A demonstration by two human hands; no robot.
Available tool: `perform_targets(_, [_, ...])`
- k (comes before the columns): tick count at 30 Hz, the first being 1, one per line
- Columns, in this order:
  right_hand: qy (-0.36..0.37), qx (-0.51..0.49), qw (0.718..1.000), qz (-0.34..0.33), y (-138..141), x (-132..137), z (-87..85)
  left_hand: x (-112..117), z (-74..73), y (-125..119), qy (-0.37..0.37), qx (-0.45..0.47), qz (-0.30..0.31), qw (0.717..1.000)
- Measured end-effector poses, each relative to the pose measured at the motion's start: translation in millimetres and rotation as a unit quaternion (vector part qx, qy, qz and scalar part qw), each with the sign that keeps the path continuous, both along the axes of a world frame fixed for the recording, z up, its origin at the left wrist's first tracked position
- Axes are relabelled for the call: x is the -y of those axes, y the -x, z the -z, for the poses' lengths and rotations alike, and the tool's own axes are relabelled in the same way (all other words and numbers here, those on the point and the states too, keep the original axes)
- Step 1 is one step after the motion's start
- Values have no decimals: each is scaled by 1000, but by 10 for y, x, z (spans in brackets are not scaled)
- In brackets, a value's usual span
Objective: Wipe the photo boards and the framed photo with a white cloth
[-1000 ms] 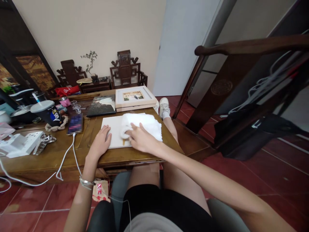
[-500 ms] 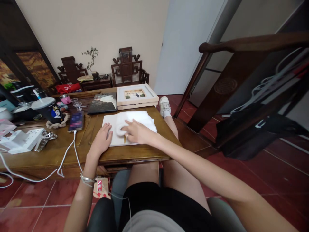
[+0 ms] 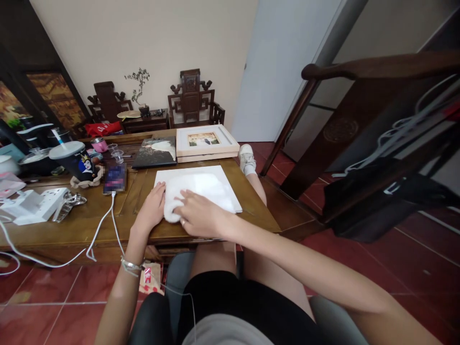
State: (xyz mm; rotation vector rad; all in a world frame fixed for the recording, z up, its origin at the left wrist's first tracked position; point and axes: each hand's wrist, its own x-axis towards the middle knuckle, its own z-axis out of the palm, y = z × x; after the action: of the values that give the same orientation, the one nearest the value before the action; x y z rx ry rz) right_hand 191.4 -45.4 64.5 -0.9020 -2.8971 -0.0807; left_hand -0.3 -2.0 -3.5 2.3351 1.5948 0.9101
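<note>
Wooden table (image 3: 72, 225), white board (image 3: 219, 175) near its front edge, cloth (image 3: 201, 189) spread over the board.
Right hand (image 3: 199, 218) lies on the cloth's bunched near end, fingers loosely open and pressing; left hand (image 3: 153, 208) rests flat, fingers open, on the board's left edge.

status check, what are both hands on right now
Left hand flat on left edge of white panel. Right hand presses white cloth onto panel, near side. Phone lies left, apart from panel.
</note>
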Motion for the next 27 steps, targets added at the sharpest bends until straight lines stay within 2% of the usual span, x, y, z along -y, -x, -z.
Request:
perform_targets(3, [60, 22, 998, -12, -68, 184, -175, -3, 4, 14, 4, 4, 2, 1000])
perform_targets(5, [102, 28, 994, -4, -113, 110, -260, 1, -5, 16, 4, 4, 5, 1000])
perform_targets(7, [122, 19, 992, 0, -135, -94, -278, 11, -27, 8, -3, 8, 14, 1000])
perform_targets(9, [121, 3, 993, 14, -121, -360, -233, 27, -62, -8, -21, 22, 15, 999])
perform_targets(12, [80, -20, 994, 66, -13, -716, -118, 60, -125, -38, -52, 62, 6, 997])
perform_targets(16, [27, -32, 994, 96, 236, -909, 5, 85, -164, -53, -69, 141, -8, 988])
perform_targets(19, [-7, -36, 997, 65, 365, -826, 72, 80, -147, -40, -60, 179, -14, 982])
perform_targets(22, [-42, -29, 998, -23, 344, -609, 93, 75, -132, -29, -65, 189, -17, 980])
perform_targets(24, [-32, -14, 998, -58, 252, -445, 53, 82, -137, -32, -76, 190, -8, 979])
perform_targets(27, [22, 1, 999, -48, 66, -303, -76, 96, -157, -49, -81, 177, 2, 981])
